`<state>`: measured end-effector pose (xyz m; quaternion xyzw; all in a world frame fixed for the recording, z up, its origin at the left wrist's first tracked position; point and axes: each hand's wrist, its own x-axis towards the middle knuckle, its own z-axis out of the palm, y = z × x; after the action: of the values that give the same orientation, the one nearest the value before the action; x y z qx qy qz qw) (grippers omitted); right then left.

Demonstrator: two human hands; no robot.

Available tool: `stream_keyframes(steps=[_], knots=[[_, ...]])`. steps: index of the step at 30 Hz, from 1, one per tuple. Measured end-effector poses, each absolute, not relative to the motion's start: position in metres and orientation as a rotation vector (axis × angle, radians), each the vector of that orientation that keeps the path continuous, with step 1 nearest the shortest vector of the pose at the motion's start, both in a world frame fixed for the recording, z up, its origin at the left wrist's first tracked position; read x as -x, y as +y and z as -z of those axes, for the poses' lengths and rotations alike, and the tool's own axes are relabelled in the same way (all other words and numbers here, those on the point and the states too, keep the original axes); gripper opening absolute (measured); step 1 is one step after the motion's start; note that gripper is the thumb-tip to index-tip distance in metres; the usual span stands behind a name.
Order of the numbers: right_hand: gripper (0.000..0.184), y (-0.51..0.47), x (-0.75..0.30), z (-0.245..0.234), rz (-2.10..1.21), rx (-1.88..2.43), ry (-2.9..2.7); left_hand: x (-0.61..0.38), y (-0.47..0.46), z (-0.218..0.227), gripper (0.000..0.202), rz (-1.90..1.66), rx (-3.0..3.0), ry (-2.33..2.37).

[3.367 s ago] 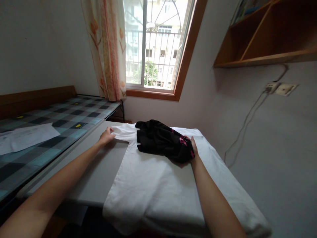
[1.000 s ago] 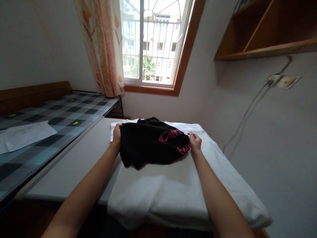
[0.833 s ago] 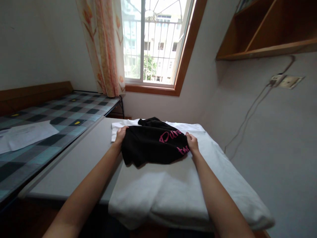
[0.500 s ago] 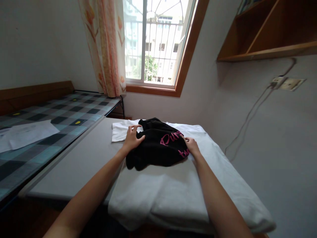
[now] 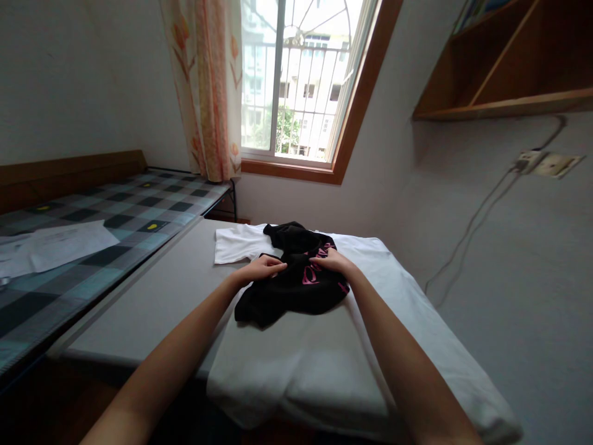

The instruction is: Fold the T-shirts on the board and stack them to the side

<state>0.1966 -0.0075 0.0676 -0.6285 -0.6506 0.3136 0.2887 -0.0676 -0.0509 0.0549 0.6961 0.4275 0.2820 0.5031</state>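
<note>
A black shirt (image 5: 291, 293) with pink lettering lies crumpled in the middle of the table. My left hand (image 5: 263, 268) pinches its fabric at the left side, thumb and fingers together. On the lettering, my right hand (image 5: 338, 262) grips a fold of the same shirt, covering part of the print. Beneath and behind the shirt is a white garment (image 5: 231, 246), of which a sleeve-like piece sticks out to the left. A white cloth (image 5: 324, 358) lies under the shirt and hangs over the front edge.
A grey tabletop (image 5: 152, 303) shows at the left. Beyond it stands a bed (image 5: 111, 201) with a checked cover and paper sheets (image 5: 69, 247) on it. A window (image 5: 301, 93) is ahead. At the right, a wooden shelf (image 5: 504, 105) and a power cord (image 5: 477, 216) are on the wall.
My left hand has closed on the fabric and moved right. My right hand has shifted left onto the lettering. The shirt is more bunched between them, and the view has shifted slightly.
</note>
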Motion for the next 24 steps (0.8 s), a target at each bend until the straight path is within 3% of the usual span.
stream_keyframes(steps=[4, 7, 12, 17, 20, 24], knots=[[0.039, 0.003, -0.183, -0.064, -0.518, 1.925, -1.8, 0.073, -0.039, -0.049, 0.058, -0.981, -1.545, 1.125], [0.037, 0.006, -0.186, -0.082, -0.437, 1.814, -1.83, 0.082, -0.025, -0.042, 0.054, -1.27, -1.441, 1.227], [0.029, 0.004, -0.207, -0.173, -0.366, 1.468, -1.81, 0.092, -0.017, -0.029, 0.036, -1.221, -1.63, 1.422], [0.034, -0.012, -0.236, -0.278, 0.039, 1.002, -1.822, 0.088, -0.024, -0.023, 0.021, -1.122, -1.997, 1.501], [0.037, -0.025, -0.246, -0.308, 0.159, 0.836, -1.821, 0.085, -0.023, -0.027, 0.033, -1.224, -1.794, 1.476], [0.037, -0.04, -0.232, -0.289, 0.126, 0.846, -1.902, 0.08, -0.024, -0.038, 0.066, -1.31, -1.285, 1.108]])
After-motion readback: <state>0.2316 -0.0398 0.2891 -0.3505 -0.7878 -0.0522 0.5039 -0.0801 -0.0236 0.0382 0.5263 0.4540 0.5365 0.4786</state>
